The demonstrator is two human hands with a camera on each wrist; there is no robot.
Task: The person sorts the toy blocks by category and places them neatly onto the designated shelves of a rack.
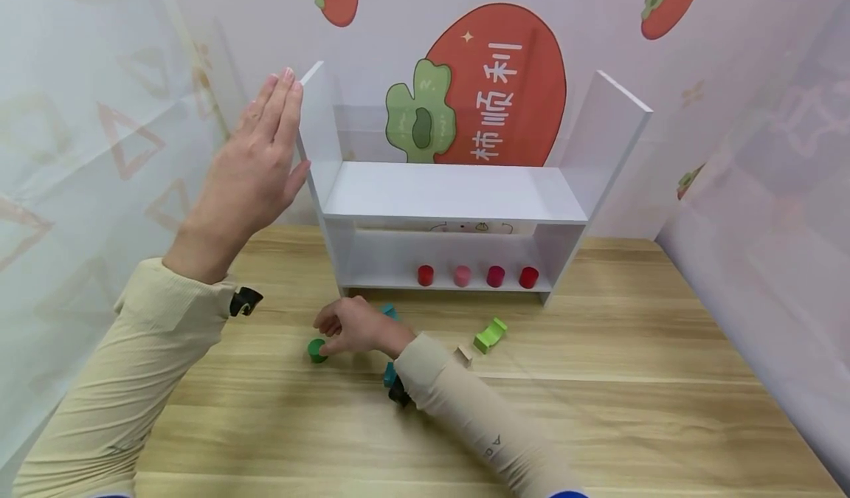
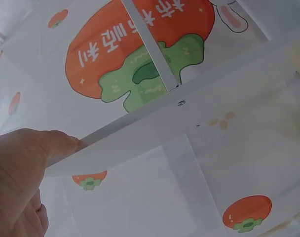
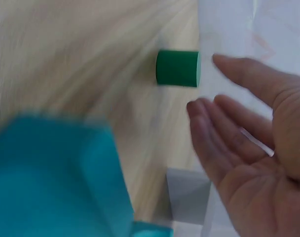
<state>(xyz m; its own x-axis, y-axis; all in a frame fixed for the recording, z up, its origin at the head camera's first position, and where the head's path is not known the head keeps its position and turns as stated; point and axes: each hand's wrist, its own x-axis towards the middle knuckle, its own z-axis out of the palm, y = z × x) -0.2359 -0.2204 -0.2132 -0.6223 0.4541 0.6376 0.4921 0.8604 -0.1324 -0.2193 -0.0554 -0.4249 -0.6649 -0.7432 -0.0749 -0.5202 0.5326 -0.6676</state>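
My left hand (image 1: 255,151) is at the side panel (image 1: 319,129) of a white shelf, its fingers straight and pointing up. In the left wrist view the thumb (image 2: 61,142) touches the panel's edge. Low in front of the shelf, my right hand (image 1: 358,326) reaches left over the wooden table beside a green cylinder (image 1: 316,350). The right wrist view shows the thumb and fingers spread apart, with the green cylinder (image 3: 178,68) just beyond the tips and nothing held. A teal block (image 3: 56,177) looms close to that camera.
Several red and pink cylinders (image 1: 462,276) stand in a row on the lower shelf board. A bright green curved block (image 1: 490,336), a beige block (image 1: 464,355) and teal blocks (image 1: 389,374) lie on the table (image 1: 637,380). Printed cloth (image 1: 730,63) surrounds the table.
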